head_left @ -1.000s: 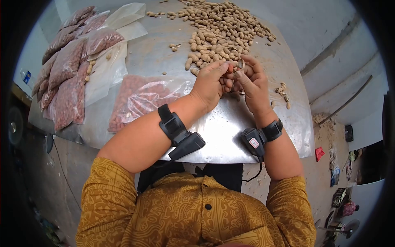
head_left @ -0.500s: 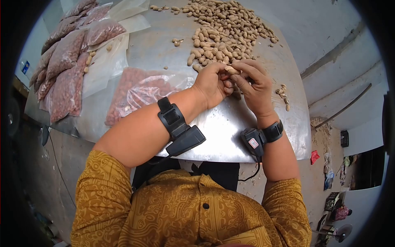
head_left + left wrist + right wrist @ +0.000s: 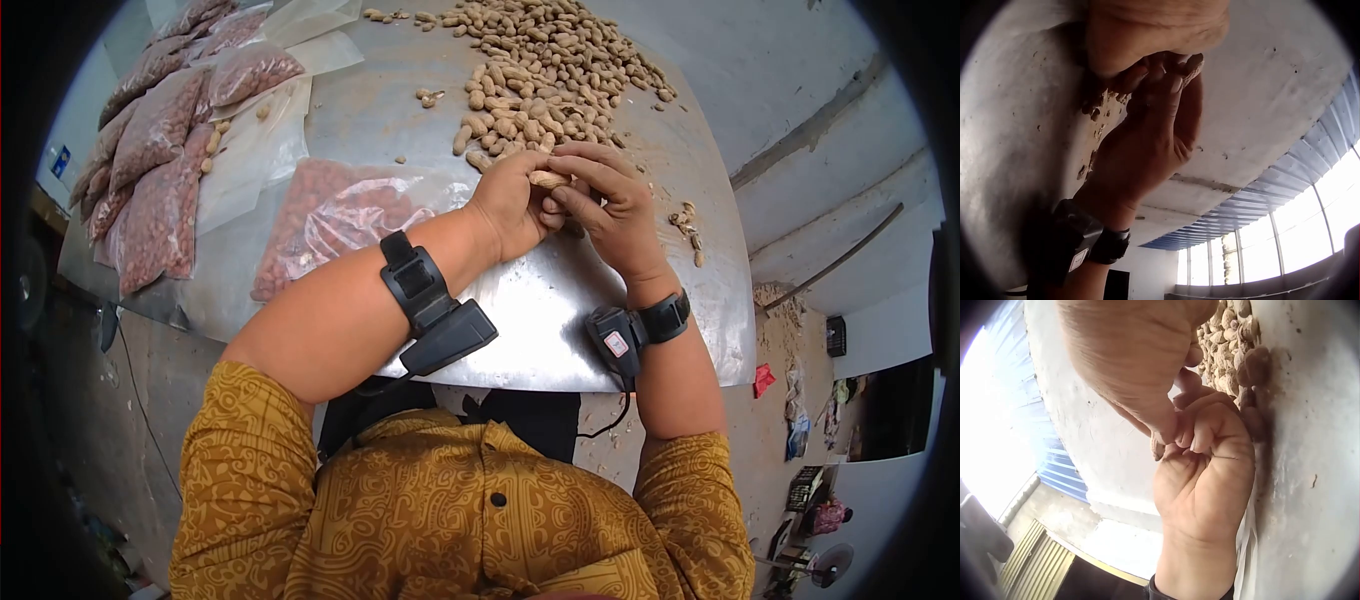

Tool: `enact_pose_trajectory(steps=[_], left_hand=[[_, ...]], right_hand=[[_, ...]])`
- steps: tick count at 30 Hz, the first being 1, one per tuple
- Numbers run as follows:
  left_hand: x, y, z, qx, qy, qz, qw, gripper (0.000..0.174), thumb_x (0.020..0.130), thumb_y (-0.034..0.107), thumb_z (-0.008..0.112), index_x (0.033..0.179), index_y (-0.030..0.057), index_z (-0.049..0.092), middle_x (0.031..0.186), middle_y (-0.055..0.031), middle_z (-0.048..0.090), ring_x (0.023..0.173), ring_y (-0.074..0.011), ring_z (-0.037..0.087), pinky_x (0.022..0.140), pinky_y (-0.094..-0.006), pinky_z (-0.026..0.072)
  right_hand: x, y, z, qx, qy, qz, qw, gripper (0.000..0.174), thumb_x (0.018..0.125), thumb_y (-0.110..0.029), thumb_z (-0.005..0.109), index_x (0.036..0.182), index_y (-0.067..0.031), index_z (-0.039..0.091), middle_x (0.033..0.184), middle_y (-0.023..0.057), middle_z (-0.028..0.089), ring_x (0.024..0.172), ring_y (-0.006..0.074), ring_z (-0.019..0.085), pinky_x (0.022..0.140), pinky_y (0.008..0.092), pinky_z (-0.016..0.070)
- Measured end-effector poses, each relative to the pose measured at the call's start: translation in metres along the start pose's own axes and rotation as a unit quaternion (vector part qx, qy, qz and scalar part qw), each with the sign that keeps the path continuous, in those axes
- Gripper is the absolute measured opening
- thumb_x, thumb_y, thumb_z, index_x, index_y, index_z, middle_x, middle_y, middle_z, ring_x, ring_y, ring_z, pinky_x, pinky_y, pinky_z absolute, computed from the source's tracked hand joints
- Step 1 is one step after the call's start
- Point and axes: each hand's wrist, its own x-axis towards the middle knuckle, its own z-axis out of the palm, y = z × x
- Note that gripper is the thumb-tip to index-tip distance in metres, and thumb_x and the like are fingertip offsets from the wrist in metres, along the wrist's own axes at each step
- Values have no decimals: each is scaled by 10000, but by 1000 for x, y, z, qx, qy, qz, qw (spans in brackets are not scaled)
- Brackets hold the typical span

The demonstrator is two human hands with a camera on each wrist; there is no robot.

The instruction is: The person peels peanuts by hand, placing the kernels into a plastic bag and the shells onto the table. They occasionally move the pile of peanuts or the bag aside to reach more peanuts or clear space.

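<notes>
An unshelled peanut (image 3: 548, 180) is pinched between the thumb and fingers of my right hand (image 3: 617, 212), its left end against my left hand (image 3: 510, 207). The left fingers are curled in toward the palm; in the right wrist view the left hand (image 3: 1207, 469) meets the right fingertips, and the peanut (image 3: 1157, 447) shows at its edge. What lies inside the left fingers is hidden. In the left wrist view the peanut (image 3: 1192, 70) sticks out by the right hand's (image 3: 1147, 137) thumb. Just beyond the hands lies a heap of unshelled peanuts (image 3: 545, 75).
A clear bag of red kernels (image 3: 330, 215) lies left of the hands on the metal table (image 3: 560, 330). Several filled bags (image 3: 155, 130) are stacked at the far left, beside empty plastic bags (image 3: 260, 150). Shell bits (image 3: 687, 228) lie to the right.
Opened shell and a red kernel showed at the fingertips a second ago; now a whole peanut is held there. The right hand has turned its fingers further over toward the left hand.
</notes>
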Motion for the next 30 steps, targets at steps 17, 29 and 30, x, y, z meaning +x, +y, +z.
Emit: enact_pose_trajectory(steps=[17,29,30], left_hand=[[-6,9,10,39,80,84,992,197,863,162,482,981,28,565,621,-6,490,417,-62,318,393,-206,246],[-7,13,7,57,98,148,982,188,850,183,526,954,36,579,622,-1,485,433,-62,338,412,-202,264],[-7,12,7,57,96,149,983,188,850,186,527,952,37,579,622,-1,485,433,-61,340,413,-201,268]], right_hand=[[-1,38,-22,23,220,146,964,181,770,-72,656,945,-27,644,753,-13,603,647,44,510,588,186,424],[-3,26,-23,-110,25,149,982,164,714,-145,650,856,-66,665,753,87,624,658,210,576,643,304,469],[-3,20,-18,-98,-28,164,981,157,712,-145,647,847,-67,665,747,93,622,663,226,579,650,314,470]])
